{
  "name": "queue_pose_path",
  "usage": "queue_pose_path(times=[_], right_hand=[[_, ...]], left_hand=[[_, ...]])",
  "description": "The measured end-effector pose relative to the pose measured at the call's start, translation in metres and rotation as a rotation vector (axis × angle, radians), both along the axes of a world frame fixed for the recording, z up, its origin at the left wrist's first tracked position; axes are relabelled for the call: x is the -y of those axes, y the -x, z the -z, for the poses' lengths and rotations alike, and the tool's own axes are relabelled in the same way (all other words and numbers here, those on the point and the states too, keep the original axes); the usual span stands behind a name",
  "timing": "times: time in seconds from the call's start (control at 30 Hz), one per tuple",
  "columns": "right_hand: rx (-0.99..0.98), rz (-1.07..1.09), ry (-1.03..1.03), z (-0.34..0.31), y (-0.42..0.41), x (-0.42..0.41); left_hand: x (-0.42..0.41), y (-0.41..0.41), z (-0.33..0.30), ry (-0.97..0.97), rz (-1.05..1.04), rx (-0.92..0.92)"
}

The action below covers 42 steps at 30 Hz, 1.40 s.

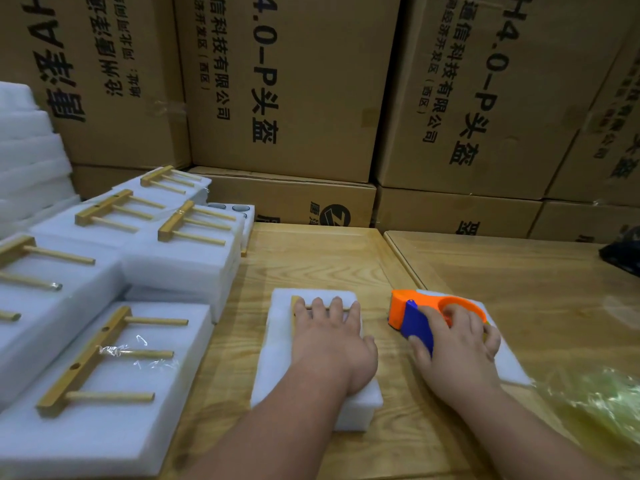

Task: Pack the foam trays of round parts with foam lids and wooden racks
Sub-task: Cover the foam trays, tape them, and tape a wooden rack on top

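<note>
Left hand [332, 336] flat, fingers spread, on a white foam pack [277, 358].
Its fingertips cover a wooden rack [297, 302]; right hand [457, 341] grips an orange-blue tape dispenser [412, 318].

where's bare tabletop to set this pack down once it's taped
Bare wooden table lies beyond the foam pack under the left hand, and on the right past the tape dispenser in the right hand. The left is crowded with finished foam packs.
</note>
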State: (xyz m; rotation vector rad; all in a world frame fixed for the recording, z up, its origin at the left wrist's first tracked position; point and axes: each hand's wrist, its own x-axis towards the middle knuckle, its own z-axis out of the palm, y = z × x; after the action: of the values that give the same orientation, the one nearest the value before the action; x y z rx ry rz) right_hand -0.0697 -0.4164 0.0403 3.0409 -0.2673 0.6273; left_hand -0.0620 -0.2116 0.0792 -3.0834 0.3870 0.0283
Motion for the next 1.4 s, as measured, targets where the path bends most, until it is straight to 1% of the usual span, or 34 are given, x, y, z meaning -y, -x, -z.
queue_pose_path(times=[0.07, 0.1, 0.13, 0.2, 0.23, 0.3, 0.4, 0.43, 0.47, 0.5, 0.6, 0.67, 0.73, 0.83, 0.9, 1.0, 1.03, 1.1, 1.17, 1.27, 1.3, 1.33, 1.4], right_hand=[[0.248, -0.098, -0.247, -0.004, 0.000, -0.014], [0.326, -0.177, -0.431, -0.007, 0.000, -0.023], [0.345, -0.254, -0.638, -0.011, 0.001, -0.034], [0.242, -0.307, -0.980, -0.019, -0.002, -0.057], [0.178, -0.283, -1.087, -0.020, -0.007, -0.065], [0.056, -0.160, -1.259, -0.019, -0.018, -0.074], [-0.119, 0.027, -1.721, -0.013, -0.031, -0.082], [-0.152, 0.049, -1.785, -0.010, -0.031, -0.084], [-0.156, 0.039, -1.767, -0.006, -0.030, -0.086], [-0.140, 0.002, -1.671, 0.000, -0.031, -0.086], [-0.008, -0.113, -1.275, 0.013, -0.030, -0.090], [0.101, -0.135, -1.196, 0.018, -0.030, -0.093], [0.148, -0.113, -1.135, 0.020, -0.030, -0.096], [0.089, -0.079, -1.046, 0.024, -0.032, -0.096], [-0.020, -0.084, -0.925, 0.024, -0.033, -0.094], [-0.215, -0.139, -0.561, 0.022, -0.029, -0.089], [-0.254, -0.160, -0.475, 0.021, -0.028, -0.088], [-0.275, -0.181, -0.417, 0.021, -0.027, -0.086], [-0.229, -0.153, -0.432, 0.022, -0.024, -0.085], [-0.068, -0.088, -0.675, 0.023, -0.020, -0.080], [-0.044, -0.094, -0.708, 0.024, -0.019, -0.078], [-0.071, -0.123, -0.673, 0.024, -0.020, -0.077], [-0.196, -0.168, -0.530, 0.023, -0.021, -0.077]], left_hand=[[0.000, 0.000, -0.001, -0.024, 0.008, -0.013], [0.000, 0.000, -0.001, -0.032, 0.013, -0.018], [0.000, 0.000, -0.001, -0.040, 0.017, -0.021], [0.000, 0.000, -0.002, -0.050, 0.022, -0.022], [0.000, 0.001, -0.003, -0.051, 0.024, -0.020], [0.000, 0.001, -0.002, -0.046, 0.025, -0.016], [-0.001, 0.001, -0.001, -0.038, 0.026, -0.005], [-0.001, 0.001, 0.000, -0.036, 0.027, -0.002], [-0.001, 0.000, 0.000, -0.031, 0.026, 0.001], [-0.001, 0.000, 0.000, -0.027, 0.023, 0.004], [-0.001, -0.001, 0.002, -0.023, 0.017, 0.006], [-0.001, -0.001, 0.002, -0.012, 0.013, 0.002], [0.000, -0.001, 0.001, 0.002, 0.007, -0.001], [0.001, 0.000, 0.001, 0.021, -0.008, -0.010], [0.001, 0.001, 0.001, 0.020, -0.011, -0.006], [0.001, 0.000, 0.001, 0.008, -0.009, -0.019], [0.001, 0.000, 0.001, 0.002, -0.008, -0.025], [0.001, -0.001, 0.001, 0.003, -0.005, -0.029], [0.000, 0.000, 0.001, 0.004, -0.003, -0.029], [0.000, 0.001, 0.002, 0.029, -0.005, -0.022], [0.000, 0.001, 0.001, 0.037, -0.009, -0.026], [0.001, 0.001, 0.000, 0.036, -0.008, -0.030], [0.000, 0.001, 0.000, 0.019, 0.002, -0.047]])
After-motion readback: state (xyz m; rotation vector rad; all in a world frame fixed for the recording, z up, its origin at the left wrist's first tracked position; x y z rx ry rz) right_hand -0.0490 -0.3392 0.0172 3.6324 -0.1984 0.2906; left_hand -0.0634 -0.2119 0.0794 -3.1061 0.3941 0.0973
